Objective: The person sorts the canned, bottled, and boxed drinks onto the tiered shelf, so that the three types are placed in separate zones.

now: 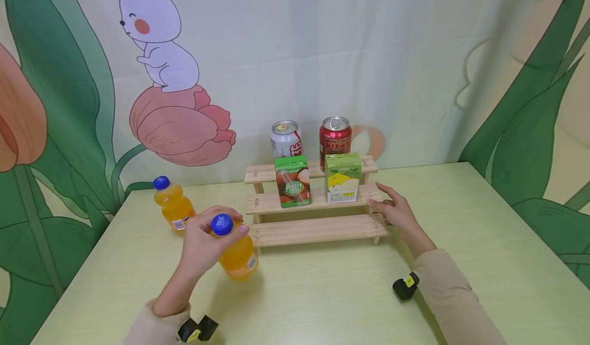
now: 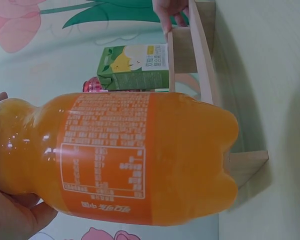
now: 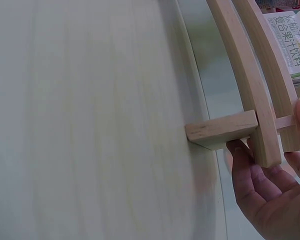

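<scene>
My left hand (image 1: 203,240) grips an orange juice bottle (image 1: 237,258) with a blue cap around its neck. The bottle tilts slightly, in front of the left end of a three-tier wooden rack (image 1: 318,230), and looks raised over the table. In the left wrist view, the bottle's orange label (image 2: 107,160) faces the camera. My right hand (image 1: 400,213) holds the rack's right end, thumb at the middle tier and fingers beneath, as the right wrist view shows. On the middle tier stand a green-and-brown juice carton (image 1: 293,181) and a green pear-print carton (image 1: 343,178).
A white can (image 1: 286,139) and a red can (image 1: 335,140) stand on the top tier. Another orange juice bottle (image 1: 174,204) stands on the table (image 1: 322,299), left of the rack. Behind hangs a printed curtain (image 1: 258,53).
</scene>
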The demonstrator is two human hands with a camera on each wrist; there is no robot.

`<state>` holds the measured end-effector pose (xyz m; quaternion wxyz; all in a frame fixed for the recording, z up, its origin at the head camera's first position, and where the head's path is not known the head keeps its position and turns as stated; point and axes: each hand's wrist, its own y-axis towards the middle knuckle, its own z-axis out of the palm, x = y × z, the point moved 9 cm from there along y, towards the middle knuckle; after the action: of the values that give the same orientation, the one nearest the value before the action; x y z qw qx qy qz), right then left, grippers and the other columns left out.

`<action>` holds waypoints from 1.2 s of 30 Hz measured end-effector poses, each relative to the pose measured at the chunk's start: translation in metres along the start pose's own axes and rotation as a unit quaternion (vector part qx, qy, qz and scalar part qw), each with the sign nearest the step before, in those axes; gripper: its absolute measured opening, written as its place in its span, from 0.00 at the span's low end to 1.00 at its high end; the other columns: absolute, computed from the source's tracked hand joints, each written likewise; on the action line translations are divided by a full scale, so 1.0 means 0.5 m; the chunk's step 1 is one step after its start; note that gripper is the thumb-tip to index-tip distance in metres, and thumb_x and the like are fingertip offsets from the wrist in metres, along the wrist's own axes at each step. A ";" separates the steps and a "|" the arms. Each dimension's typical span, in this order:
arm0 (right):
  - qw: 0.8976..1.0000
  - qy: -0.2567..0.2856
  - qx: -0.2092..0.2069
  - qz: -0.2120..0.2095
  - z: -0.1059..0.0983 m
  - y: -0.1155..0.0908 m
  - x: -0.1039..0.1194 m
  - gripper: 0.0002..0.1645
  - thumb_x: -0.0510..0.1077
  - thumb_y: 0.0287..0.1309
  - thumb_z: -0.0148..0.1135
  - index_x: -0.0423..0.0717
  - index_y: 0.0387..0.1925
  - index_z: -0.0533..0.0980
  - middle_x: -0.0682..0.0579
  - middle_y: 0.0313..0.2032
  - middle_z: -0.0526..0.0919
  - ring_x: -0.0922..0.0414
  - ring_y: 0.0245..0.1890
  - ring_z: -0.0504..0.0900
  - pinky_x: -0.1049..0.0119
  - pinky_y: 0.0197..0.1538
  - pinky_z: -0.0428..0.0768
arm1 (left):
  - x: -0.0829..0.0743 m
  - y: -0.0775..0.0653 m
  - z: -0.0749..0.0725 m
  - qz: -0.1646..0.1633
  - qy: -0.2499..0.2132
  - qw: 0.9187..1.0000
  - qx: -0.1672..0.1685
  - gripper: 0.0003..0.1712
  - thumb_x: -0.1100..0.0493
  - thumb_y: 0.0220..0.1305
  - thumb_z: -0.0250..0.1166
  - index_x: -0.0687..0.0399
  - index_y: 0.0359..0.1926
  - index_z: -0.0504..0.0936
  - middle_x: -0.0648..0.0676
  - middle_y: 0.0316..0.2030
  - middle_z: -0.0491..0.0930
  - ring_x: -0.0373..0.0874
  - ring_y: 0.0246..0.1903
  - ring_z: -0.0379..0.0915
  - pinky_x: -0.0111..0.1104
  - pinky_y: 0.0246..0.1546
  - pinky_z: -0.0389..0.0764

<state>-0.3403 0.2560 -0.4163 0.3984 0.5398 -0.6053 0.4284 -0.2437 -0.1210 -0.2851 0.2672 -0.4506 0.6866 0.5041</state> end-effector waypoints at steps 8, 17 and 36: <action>1.000 -0.005 -0.007 0.006 -0.004 0.005 -0.009 0.40 0.50 0.58 0.59 0.49 0.68 0.54 0.51 0.34 0.76 0.62 0.24 0.66 0.70 0.24 0.68 | -0.007 0.013 0.034 0.008 -0.012 0.999 0.035 0.10 0.66 0.46 0.71 0.64 0.32 0.81 0.55 0.32 0.81 0.45 0.37 0.74 0.36 0.37 0.77; 1.000 0.011 0.000 0.000 -0.001 0.007 -0.011 0.39 0.48 0.58 0.58 0.49 0.68 0.54 0.58 0.26 0.73 0.64 0.18 0.61 0.72 0.21 0.64 | -0.003 0.018 0.067 0.014 -0.035 0.998 0.057 0.10 0.67 0.46 0.71 0.66 0.31 0.81 0.56 0.31 0.81 0.47 0.36 0.74 0.39 0.39 0.77; 1.000 0.000 -0.003 0.006 -0.002 0.001 -0.006 0.40 0.50 0.58 0.59 0.49 0.68 0.53 0.49 0.38 0.78 0.61 0.27 0.69 0.70 0.25 0.69 | -0.013 0.038 0.123 0.003 -0.051 0.995 0.085 0.10 0.66 0.47 0.71 0.64 0.32 0.80 0.58 0.33 0.80 0.49 0.37 0.73 0.40 0.39 0.77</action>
<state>-0.3403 0.2580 -0.4188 0.3970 0.5350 -0.6100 0.4290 -0.2629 -0.0595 -0.2925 0.3371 -0.3979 0.7140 0.4672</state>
